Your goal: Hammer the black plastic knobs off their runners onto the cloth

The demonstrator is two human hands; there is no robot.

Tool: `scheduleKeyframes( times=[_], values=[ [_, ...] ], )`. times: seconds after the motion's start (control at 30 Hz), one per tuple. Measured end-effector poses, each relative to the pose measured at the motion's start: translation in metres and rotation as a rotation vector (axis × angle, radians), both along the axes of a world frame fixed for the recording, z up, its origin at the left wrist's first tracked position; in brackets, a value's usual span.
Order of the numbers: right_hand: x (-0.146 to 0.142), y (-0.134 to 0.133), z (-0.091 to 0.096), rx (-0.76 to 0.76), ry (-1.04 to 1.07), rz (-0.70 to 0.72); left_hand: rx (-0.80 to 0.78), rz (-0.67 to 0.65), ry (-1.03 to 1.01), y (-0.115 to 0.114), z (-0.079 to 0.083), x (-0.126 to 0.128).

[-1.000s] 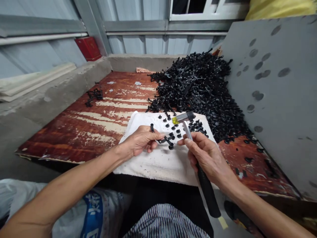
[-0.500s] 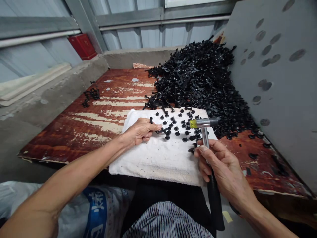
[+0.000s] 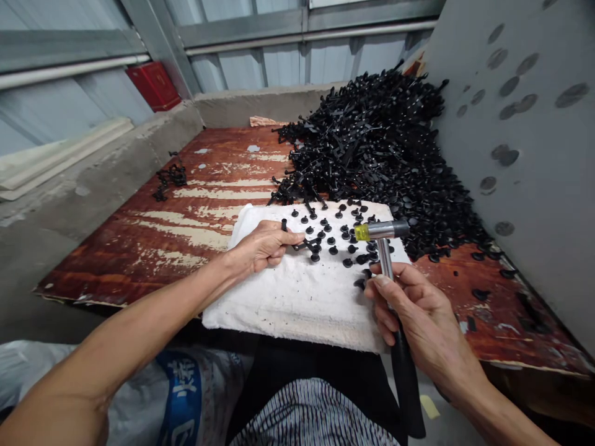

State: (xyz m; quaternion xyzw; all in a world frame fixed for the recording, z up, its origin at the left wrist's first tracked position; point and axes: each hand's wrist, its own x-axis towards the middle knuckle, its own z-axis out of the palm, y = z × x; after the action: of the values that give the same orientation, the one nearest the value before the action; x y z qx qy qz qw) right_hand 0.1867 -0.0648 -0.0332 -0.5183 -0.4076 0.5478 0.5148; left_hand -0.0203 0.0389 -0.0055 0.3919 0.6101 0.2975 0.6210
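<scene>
One black branched part (image 3: 310, 246) sits pinched in the left hand (image 3: 263, 244) over the white cloth (image 3: 279, 303) at mid-frame, while the right hand (image 3: 413, 303) is wrapped round a yellow-tipped mallet (image 3: 385, 249); a careless, off-line drop of it could catch the left thumb or scatter the loose black stemmed discs (image 3: 348, 262). I can't make out the part's gripped end behind the fingers, and the mallet hides some discs.

Black part (image 3: 307, 245) partly hidden by left grip (image 3: 261, 245), hammer handle (image 3: 406, 387) by right grip (image 3: 418, 310), grey panel (image 3: 548, 198) cropped right
</scene>
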Motion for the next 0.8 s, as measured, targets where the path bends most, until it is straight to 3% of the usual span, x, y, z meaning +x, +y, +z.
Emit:
scheduleKeyframes(
  times=[0.33,0.43,0.5,0.63,0.73,0.8],
  values=[
    [0.001,-0.001,0.000,-0.012,-0.025,-0.001,0.013,0.008,0.044,-0.001,0.001,0.002],
    [0.005,0.000,0.004,0.024,-0.190,0.066,0.038,0.015,0.088,-0.002,0.002,0.003],
    [0.009,0.004,0.009,0.126,-0.403,0.128,0.069,0.014,0.128,-0.003,0.004,0.005],
    [0.013,0.023,0.015,0.504,-0.756,0.220,0.130,0.010,0.216,-0.003,0.007,0.008],
    [0.012,0.033,0.017,0.693,-0.869,0.300,0.129,-0.007,0.253,-0.002,0.009,0.009],
    [0.009,0.034,0.020,0.766,-0.879,0.255,0.118,-0.013,0.257,-0.002,0.009,0.009]
  ],
)
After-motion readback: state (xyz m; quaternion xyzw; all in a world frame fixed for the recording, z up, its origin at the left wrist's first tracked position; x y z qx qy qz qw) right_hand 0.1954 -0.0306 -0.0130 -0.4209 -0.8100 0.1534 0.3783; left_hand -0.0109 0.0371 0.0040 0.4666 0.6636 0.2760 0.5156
